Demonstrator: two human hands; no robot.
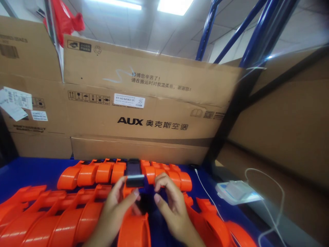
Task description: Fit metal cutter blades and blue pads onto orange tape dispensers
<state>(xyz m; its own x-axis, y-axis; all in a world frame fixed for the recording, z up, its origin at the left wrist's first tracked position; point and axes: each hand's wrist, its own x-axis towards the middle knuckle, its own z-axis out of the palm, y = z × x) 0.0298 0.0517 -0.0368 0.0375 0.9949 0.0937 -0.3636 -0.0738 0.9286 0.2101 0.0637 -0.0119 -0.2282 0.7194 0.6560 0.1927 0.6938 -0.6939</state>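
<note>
Fingers (pixel 135 195) of the left hand (pixel 118 203) pinch a dispenser (pixel 134 231) below its edge (pixel 135 177); right fingers (pixel 165 180) spread, just clear.

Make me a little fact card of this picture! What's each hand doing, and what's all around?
Left hand: holds an orange piece topped by a black part with a toothed strip
Right hand: close by, fingers bent, nothing visible in it
More orange parts: on both sides and beyond the hands
Surface: blue
Behind: brown cardboard with "AUX" printed on it
Far right: clear plastic box
</note>
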